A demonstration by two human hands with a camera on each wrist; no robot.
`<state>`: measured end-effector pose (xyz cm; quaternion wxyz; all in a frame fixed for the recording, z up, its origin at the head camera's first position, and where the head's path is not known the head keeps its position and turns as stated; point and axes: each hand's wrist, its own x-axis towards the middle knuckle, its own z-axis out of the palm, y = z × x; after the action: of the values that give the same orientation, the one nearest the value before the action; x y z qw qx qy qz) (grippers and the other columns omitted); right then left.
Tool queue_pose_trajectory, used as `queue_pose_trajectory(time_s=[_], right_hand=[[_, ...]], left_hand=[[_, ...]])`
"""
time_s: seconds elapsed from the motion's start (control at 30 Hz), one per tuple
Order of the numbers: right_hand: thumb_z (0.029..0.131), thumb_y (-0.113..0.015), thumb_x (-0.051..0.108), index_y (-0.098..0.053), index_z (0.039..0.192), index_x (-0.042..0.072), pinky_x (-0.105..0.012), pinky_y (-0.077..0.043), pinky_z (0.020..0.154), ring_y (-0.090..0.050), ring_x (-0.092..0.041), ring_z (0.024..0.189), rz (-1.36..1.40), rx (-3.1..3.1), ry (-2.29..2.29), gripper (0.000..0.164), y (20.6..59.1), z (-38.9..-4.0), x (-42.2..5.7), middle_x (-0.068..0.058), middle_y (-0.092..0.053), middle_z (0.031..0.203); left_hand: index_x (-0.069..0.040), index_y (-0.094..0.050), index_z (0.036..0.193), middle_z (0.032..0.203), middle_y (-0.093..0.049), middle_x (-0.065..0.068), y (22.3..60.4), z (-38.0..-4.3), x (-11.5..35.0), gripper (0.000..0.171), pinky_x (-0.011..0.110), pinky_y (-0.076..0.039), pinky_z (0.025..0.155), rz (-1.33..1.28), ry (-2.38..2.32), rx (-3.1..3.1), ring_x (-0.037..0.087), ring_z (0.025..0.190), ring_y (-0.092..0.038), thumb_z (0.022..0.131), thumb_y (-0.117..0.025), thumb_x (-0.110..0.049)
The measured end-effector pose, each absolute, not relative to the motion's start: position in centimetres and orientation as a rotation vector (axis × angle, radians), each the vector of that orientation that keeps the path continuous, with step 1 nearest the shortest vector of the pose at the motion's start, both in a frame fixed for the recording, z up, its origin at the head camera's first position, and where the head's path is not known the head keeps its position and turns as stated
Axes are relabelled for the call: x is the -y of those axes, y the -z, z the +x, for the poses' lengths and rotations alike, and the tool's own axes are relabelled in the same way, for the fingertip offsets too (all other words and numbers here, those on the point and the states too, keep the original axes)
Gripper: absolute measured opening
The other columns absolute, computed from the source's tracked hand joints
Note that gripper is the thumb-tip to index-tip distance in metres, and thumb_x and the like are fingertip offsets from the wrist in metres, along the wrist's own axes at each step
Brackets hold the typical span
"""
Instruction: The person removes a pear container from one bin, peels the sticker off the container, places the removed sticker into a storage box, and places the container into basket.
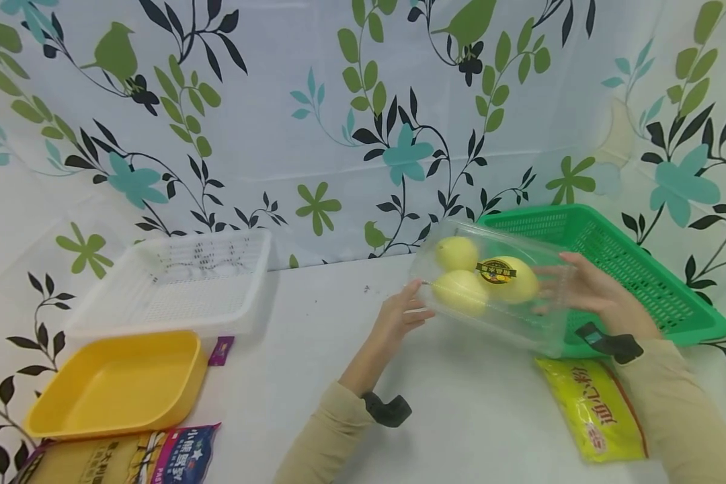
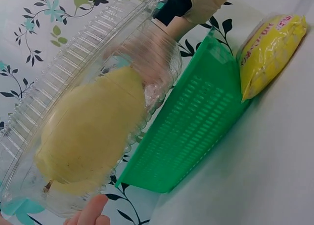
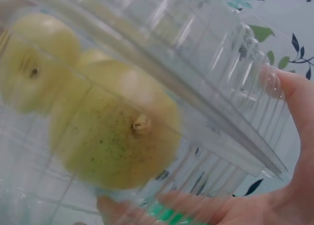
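Note:
A clear plastic clamshell box [image 1: 508,324] with three yellow pears [image 1: 462,293] inside is held up, tilted, above the table's right half. A black and gold label sits on its lid. My left hand [image 1: 394,316] holds the box's left end, thumb and fingers at its edge. At the opposite end my right hand [image 1: 599,292] grips the box, partly seen through the plastic. The right wrist view shows the right thumb on one side and fingers below, with a pear [image 3: 117,129] close by. One large pear [image 2: 93,126] fills the box in the left wrist view.
Behind the right hand stands a green basket [image 1: 659,282], with a yellow packet [image 1: 595,410] in front. At left are a white basket [image 1: 251,289], a yellow tray [image 1: 184,383], a small purple packet [image 1: 220,351] and a pasta bag [image 1: 181,457]. Patterned cloth [image 1: 314,154] hangs behind.

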<state>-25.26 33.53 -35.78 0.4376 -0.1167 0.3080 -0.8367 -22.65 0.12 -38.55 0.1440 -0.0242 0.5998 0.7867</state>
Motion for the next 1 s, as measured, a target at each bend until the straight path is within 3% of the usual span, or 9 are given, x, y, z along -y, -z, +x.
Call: queue_pose_trajectory(time_s=[0.07, 0.23, 0.37, 0.5, 0.67, 0.77, 0.83, 0.9, 1.0], right_hand=[[0.092, -0.042, 0.033, 0.041, 0.124, 0.013, -0.058, -0.019, 0.096, -0.045, -0.035, 0.11, -0.288, -0.827, 2.068, 0.091, 35.8, -25.5, -32.9, -0.021, -0.047, 0.117], [0.092, -0.044, 0.034, 0.041, 0.123, 0.007, -0.058, -0.023, 0.094, -0.046, -0.033, 0.109, -0.316, -0.884, 2.039, 0.095, 36.1, -26.0, -31.6, -0.019, -0.048, 0.116], [0.092, -0.044, 0.032, 0.043, 0.121, 0.005, -0.058, -0.024, 0.094, -0.046, -0.035, 0.109, -0.341, -0.88, 2.029, 0.095, 36.2, -26.0, -30.4, -0.021, -0.048, 0.117], [0.093, -0.043, 0.034, 0.026, 0.131, -0.001, -0.057, -0.025, 0.094, -0.046, -0.036, 0.108, -0.321, -0.922, 2.023, 0.087, 36.7, -26.1, -29.3, -0.021, -0.048, 0.115], [0.093, -0.026, 0.045, 0.012, 0.134, -0.011, -0.05, -0.03, 0.094, -0.048, -0.026, 0.107, -0.363, -1.263, 1.952, 0.079, 37.8, -26.4, -27.8, -0.014, -0.046, 0.118], [0.094, -0.019, 0.046, 0.008, 0.134, -0.013, -0.047, -0.031, 0.094, -0.042, -0.031, 0.114, -0.337, -1.524, 1.898, 0.077, 38.3, -26.0, -26.4, -0.029, -0.034, 0.128], [0.095, -0.021, 0.046, 0.003, 0.134, -0.015, -0.045, -0.031, 0.095, -0.035, -0.037, 0.119, -0.276, -1.636, 1.906, 0.076, 38.5, -25.4, -25.3, -0.038, -0.018, 0.133], [0.094, -0.028, 0.045, 0.002, 0.134, -0.016, -0.044, -0.03, 0.095, -0.032, -0.038, 0.121, -0.208, -1.69, 1.967, 0.078, 38.7, -24.9, -24.3, -0.039, -0.008, 0.135], [0.094, -0.036, 0.041, -0.004, 0.133, -0.017, -0.037, -0.034, 0.094, -0.047, -0.026, 0.112, -0.169, -1.77, 2.089, 0.077, 39.4, -24.2, -23.0, -0.036, -0.02, 0.133]], left_hand=[[0.006, -0.036, 0.13, 0.121, -0.045, 0.026, 38.7, -22.6, 0.4, 0.074, 0.034, -0.043, 0.086, -0.072, -2.274, -1.717, 0.028, 0.092, -0.06, 0.082, -0.059, -0.044], [0.008, -0.028, 0.133, 0.128, -0.037, 0.026, 39.0, -22.5, 2.1, 0.076, 0.037, -0.034, 0.094, -0.01, -2.245, -1.681, 0.032, 0.104, -0.052, 0.085, -0.055, -0.044], [0.011, -0.022, 0.134, 0.128, -0.031, 0.03, 39.0, -21.9, 3.5, 0.065, 0.039, -0.028, 0.099, 0.076, -2.248, -1.634, 0.036, 0.114, -0.04, 0.091, -0.047, -0.031], [0.012, -0.02, 0.134, 0.127, -0.032, 0.03, 39.3, -20.7, 5.0, 0.058, 0.038, -0.032, 0.096, 0.103, -2.222, -1.667, 0.034, 0.11, -0.043, 0.092, -0.044, -0.021], [-0.002, -0.018, 0.14, 0.122, -0.043, 0.022, 40.2, -18.9, 7.0, 0.068, 0.037, -0.038, 0.091, 0.1, -2.086, -1.844, 0.026, 0.102, -0.052, 0.088, -0.053, -0.028], [-0.007, -0.016, 0.142, 0.119, -0.046, 0.021, 40.7, -17.7, 8.1, 0.07, 0.038, -0.038, 0.091, 0.113, -2.081, -1.85, 0.028, 0.1, -0.053, 0.088, -0.053, -0.028], [-0.005, -0.016, 0.142, 0.119, -0.046, 0.022, 41.0, -16.9, 8.7, 0.069, 0.039, -0.039, 0.09, 0.111, -2.091, -1.86, 0.03, 0.101, -0.052, 0.088, -0.053, -0.029], [-0.006, -0.018, 0.142, 0.12, -0.044, 0.022, 41.4, -16.2, 9.1, 0.068, 0.038, -0.039, 0.09, 0.089, -2.108, -1.871, 0.031, 0.1, -0.052, 0.088, -0.053, -0.028], [-0.006, -0.018, 0.142, 0.121, -0.042, 0.023, 42.0, -15.3, 9.2, 0.068, 0.039, -0.04, 0.089, 0.038, -2.131, -1.903, 0.032, 0.099, -0.052, 0.088, -0.054, -0.029]])
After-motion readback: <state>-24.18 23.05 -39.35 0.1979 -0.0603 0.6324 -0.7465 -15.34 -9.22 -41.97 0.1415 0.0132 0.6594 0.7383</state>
